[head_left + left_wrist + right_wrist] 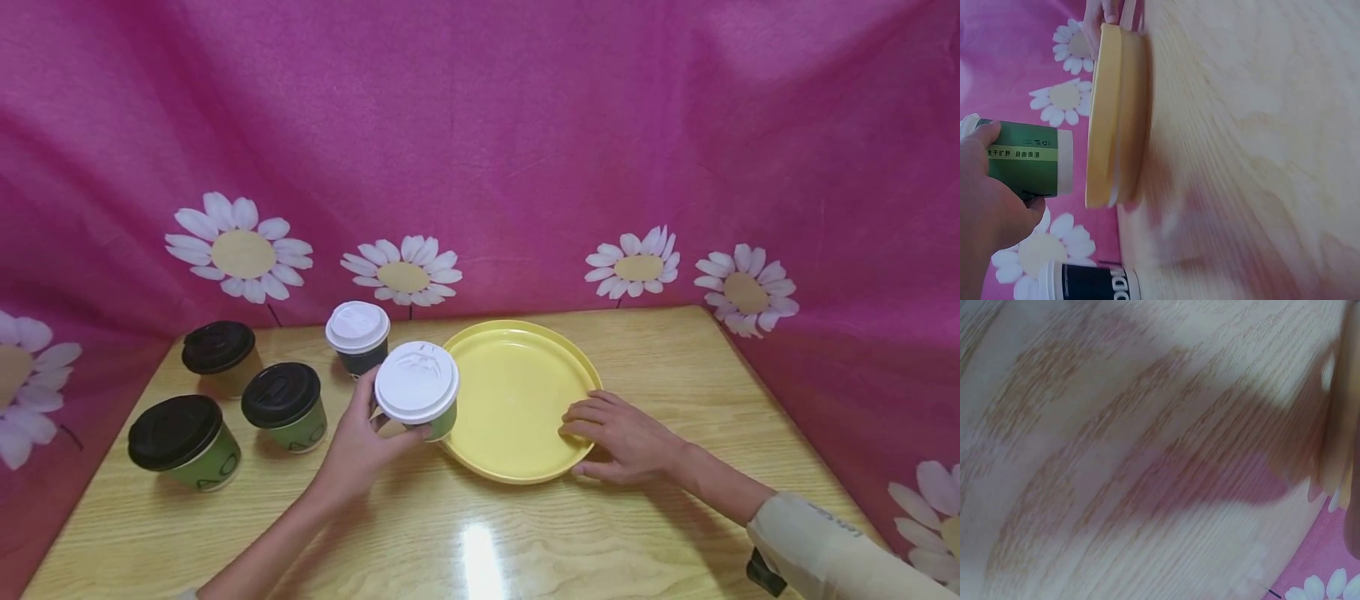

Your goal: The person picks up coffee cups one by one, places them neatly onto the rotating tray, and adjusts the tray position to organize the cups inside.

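In my left hand is a green paper cup with a white lid, gripped round its side between thumb and fingers. The cup is off the table at the left edge of a round yellow tray, and its base is above the rim in the left wrist view. My right hand holds the tray's right rim, fingers over the inside and thumb at the outer side. Only parts of its fingers show at the edge of the right wrist view.
Behind my left hand stands a black cup with a white lid. Further left are two green cups with black lids and a brown cup with a black lid. A pink flowered cloth rises behind the wooden table.
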A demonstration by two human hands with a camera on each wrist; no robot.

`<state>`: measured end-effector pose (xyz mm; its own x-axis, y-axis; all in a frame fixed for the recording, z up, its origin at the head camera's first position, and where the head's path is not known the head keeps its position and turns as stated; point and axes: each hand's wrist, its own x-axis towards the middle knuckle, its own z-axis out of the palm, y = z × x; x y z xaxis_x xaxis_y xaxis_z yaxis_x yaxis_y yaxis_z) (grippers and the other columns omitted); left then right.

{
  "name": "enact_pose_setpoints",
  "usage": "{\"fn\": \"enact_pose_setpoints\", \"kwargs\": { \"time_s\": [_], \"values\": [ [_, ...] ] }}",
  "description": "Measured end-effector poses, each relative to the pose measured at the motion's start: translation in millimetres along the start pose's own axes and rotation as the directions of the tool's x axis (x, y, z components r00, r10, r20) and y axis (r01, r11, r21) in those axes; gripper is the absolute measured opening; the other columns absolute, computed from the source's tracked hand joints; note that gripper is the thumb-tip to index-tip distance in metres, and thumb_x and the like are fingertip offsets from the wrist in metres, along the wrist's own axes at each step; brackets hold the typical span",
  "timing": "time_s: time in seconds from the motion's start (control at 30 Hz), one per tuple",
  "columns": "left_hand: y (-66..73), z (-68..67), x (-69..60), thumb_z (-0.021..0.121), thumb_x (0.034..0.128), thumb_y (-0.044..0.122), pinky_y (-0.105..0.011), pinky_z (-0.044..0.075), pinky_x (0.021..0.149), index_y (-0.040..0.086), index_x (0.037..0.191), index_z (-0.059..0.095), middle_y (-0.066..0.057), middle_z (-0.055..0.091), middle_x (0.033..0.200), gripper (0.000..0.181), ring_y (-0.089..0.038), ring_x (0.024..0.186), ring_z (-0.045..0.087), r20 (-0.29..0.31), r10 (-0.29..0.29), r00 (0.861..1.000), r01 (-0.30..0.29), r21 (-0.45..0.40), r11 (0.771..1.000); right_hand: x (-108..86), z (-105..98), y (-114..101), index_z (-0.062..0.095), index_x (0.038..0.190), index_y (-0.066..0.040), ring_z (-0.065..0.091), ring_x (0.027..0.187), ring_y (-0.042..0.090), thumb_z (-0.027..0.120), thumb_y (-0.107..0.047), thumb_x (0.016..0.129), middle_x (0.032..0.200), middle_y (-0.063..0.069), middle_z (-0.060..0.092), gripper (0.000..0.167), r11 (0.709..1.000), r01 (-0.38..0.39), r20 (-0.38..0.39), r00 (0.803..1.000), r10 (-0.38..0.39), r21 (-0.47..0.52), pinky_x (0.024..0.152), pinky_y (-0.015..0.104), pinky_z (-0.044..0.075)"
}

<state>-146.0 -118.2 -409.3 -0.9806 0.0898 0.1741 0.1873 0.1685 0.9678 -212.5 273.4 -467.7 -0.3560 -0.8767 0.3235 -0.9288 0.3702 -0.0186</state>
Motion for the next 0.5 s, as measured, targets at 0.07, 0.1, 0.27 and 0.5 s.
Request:
{"fn": "enact_pose_setpoints", "kwargs": {
  "time_s": [0.07,0.1,0.27,0.5],
  "values": [
    [0.5,7.2,3.4,0.087,0.0747,0.004,-0.052,0.036,0.11,0.006,0.146,0.036,-0.012,0.045,0.143,0.088,-0.031,0.135,0.041,0.016,0.005,1.0,-0.005,-0.01,1.0,-0.5,0,0,0.066,0.117,-0.01,0.056,0.115,0.023,0.062,-0.054,0.094,0.117,0.002,0.066,0.05,1.0,-0.004,0.004,1.0,0.004,0.001,0.101,0.052,0.04],
    [0.8,10.9,4.8,0.087,0.0746,0.004,-0.052,0.036,0.111,0.005,0.146,0.036,-0.012,0.046,0.143,0.087,-0.031,0.134,0.042,0.025,0.004,1.0,-0.004,-0.018,1.0,-0.7,0,0,0.067,0.118,-0.01,0.056,0.115,0.023,0.062,-0.054,0.093,0.117,0.002,0.066,0.05,1.0,-0.008,0.008,1.0,0.008,0.002,0.102,0.052,0.04],
    [-0.4,27.4,9.7,0.087,0.0741,0.004,-0.049,0.037,0.111,0.003,0.147,0.036,-0.012,0.047,0.143,0.089,-0.03,0.134,0.042,0.052,-0.017,0.999,0.018,-0.021,1.0,-2.0,0,-1,0.067,0.118,-0.011,0.055,0.117,0.023,0.063,-0.054,0.093,0.118,0.002,0.066,0.05,0.999,-0.034,0.026,0.999,0.034,0.01,0.105,0.051,0.038],
    [-8.1,42.0,9.9,0.088,0.0731,0.003,-0.046,0.035,0.112,0.003,0.148,0.035,-0.013,0.047,0.144,0.091,-0.031,0.135,0.041,0.081,-0.027,0.996,0.03,-0.032,0.999,-2.7,1,-2,0.067,0.119,-0.011,0.055,0.117,0.023,0.062,-0.054,0.093,0.119,0.002,0.065,0.05,0.999,-0.05,0.035,0.998,0.05,0.007,0.107,0.05,0.037]
  ]
}}
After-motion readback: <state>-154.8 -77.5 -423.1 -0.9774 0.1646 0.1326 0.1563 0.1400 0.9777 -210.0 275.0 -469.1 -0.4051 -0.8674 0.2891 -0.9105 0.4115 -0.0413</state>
